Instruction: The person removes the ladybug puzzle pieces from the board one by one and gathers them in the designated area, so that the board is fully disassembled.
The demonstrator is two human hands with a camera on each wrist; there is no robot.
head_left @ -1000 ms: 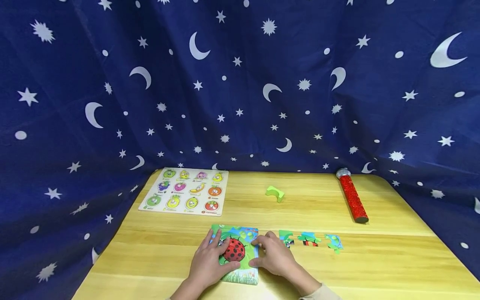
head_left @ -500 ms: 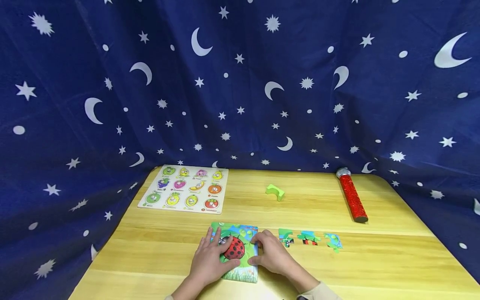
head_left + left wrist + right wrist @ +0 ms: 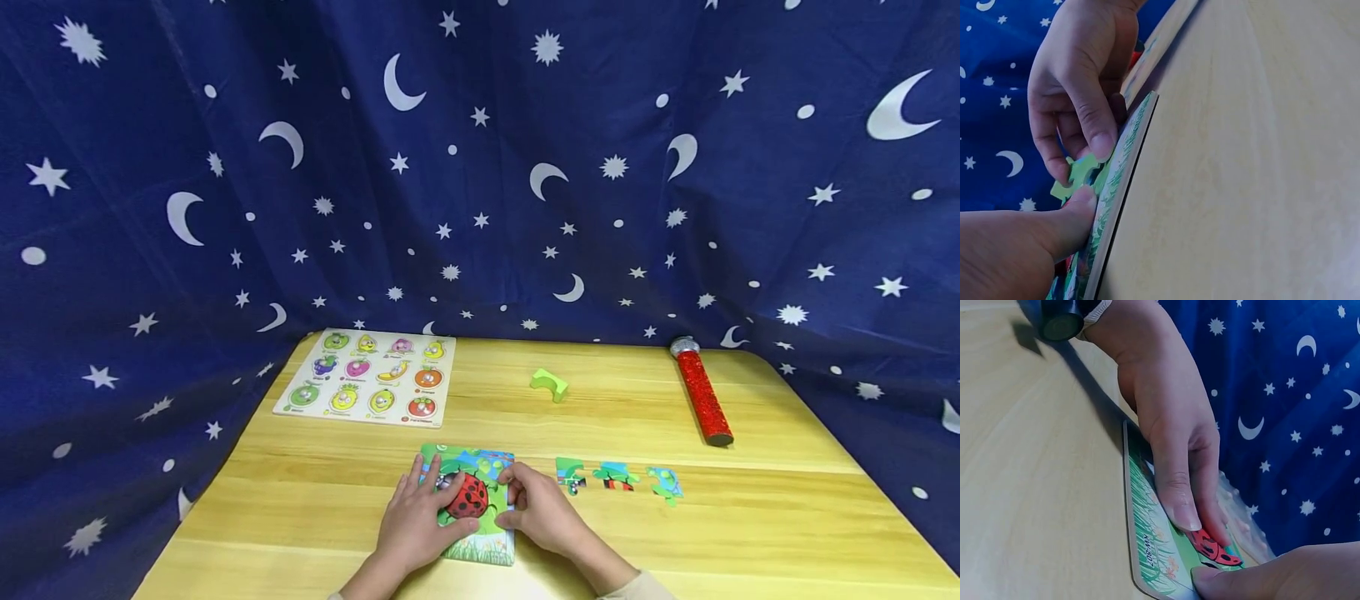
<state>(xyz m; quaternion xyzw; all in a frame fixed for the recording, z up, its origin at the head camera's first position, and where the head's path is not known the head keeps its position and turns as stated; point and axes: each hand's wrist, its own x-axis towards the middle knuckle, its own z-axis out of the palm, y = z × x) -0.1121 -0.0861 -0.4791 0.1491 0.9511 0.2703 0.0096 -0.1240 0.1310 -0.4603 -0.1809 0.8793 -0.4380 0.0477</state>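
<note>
A ladybug jigsaw puzzle (image 3: 480,546) in a flat tray lies near the front of the table. My left hand (image 3: 416,521) rests on its left part with fingers spread, the thumb (image 3: 1185,509) by the red ladybug (image 3: 468,497). From the right side my right hand (image 3: 543,508) pinches a green jigsaw piece (image 3: 1079,172) between thumb and fingers at the puzzle's right edge. In the left wrist view that piece tilts up from the puzzle, close to my left thumb (image 3: 1079,209). Three loose jigsaw pieces (image 3: 617,477) lie in a row right of my right hand.
A fruit peg board (image 3: 360,383) lies at the back left of the wooden table (image 3: 300,500). Behind the hands sits a green arch block (image 3: 551,384). A red glittery tube with a silver end (image 3: 703,396) lies at the right. A dark blue star-and-moon cloth (image 3: 480,167) hangs behind.
Between my right thumb and fingers, green now shows where the puzzle's blue edge showed before, and the fingers are more curled. My left hand keeps its place on the puzzle.
</note>
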